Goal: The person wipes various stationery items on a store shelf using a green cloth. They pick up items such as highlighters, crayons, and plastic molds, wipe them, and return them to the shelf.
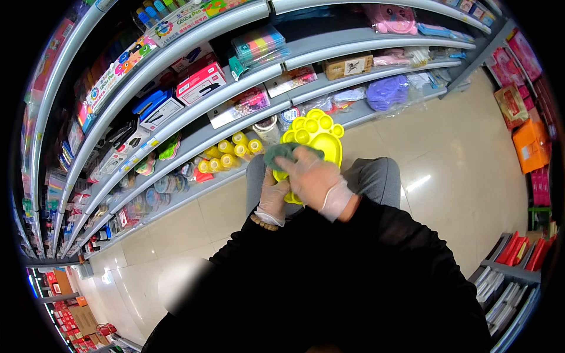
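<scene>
A bright yellow plastic paint palette (332, 148) with round wells lies tilted above my knees. My left hand (273, 194), in a clear glove, grips its near left edge. Pressed on the palette's left side is a dark green cloth (282, 154). My right hand (315, 178), gloved too and a little blurred, holds this cloth from above. Part of the palette is hidden beneath the cloth and the right hand.
Before me curves a grey metal shelf unit (304, 57). Yellow tape rolls (227, 159) stand on its low shelf, with a whitish tub (266, 129) beside them. A purple bagged item (387, 92) lies farther right. Tiled floor (423, 185) stretches around my grey-trousered legs.
</scene>
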Motion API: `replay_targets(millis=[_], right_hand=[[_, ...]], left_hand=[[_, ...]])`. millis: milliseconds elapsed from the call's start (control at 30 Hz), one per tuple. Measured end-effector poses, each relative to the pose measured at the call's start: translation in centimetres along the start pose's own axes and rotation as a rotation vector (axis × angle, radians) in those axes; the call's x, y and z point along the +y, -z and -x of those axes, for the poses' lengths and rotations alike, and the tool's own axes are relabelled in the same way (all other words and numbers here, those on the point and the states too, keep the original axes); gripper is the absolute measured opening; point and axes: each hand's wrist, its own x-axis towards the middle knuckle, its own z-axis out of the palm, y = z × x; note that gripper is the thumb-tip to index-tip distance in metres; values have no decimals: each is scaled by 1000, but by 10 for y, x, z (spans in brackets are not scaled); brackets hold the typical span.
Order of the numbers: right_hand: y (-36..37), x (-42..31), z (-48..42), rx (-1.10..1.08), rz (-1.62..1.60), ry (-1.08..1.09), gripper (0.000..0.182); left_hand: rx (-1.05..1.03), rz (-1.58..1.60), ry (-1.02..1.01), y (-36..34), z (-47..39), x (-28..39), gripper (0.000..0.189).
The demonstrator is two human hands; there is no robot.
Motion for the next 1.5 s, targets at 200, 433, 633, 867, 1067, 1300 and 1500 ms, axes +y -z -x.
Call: replay_targets(millis=[200,433,633,867,1067,1300,1500], right_hand=[[10,65,-22,108,-147,-420,41],[5,67,-15,99,-226,-395,44],[7,92,-21,2,-191,-211,41],[6,90,-30,-156,224,-231,37],[-12,129,-23,41,-124,-527,32],[24,99,-8,74,-243,-314,41],[0,78,-14,1,-368,-376,47]], left_hand=[[46,-71,-41,0,1,-4,64],[31,-205,-26,2,1,-6,70],[2,-228,-69,7,4,-4,71],[22,-216,-66,19,-1,-20,68],[115,-97,-73,25,-5,-23,68],[90,-117,-98,22,-7,-4,66],[16,-234,-136,15,-3,-3,71]])
